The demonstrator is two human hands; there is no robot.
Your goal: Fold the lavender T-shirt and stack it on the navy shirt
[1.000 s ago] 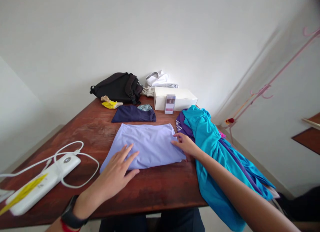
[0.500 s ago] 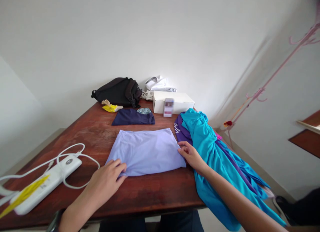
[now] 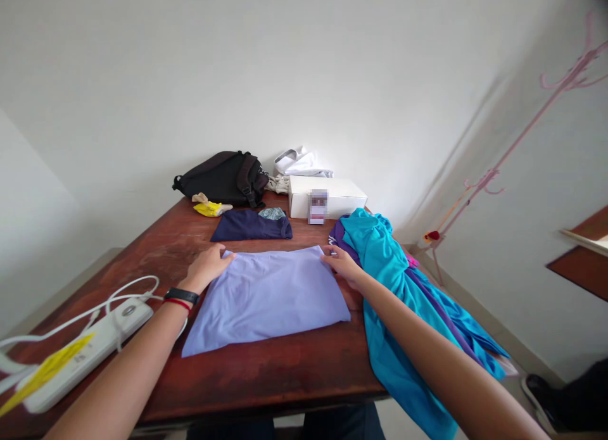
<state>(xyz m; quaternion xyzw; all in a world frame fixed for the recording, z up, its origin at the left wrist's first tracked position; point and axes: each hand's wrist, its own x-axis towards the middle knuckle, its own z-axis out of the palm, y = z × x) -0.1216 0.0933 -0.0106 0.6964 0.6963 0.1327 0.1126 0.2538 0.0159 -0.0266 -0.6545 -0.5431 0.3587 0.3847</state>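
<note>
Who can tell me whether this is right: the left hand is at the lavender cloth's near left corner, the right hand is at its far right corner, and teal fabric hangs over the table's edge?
Not quite: the head view shows the left hand at the far left corner of the lavender cloth, not the near left. The right hand and the teal fabric are as stated.
</note>
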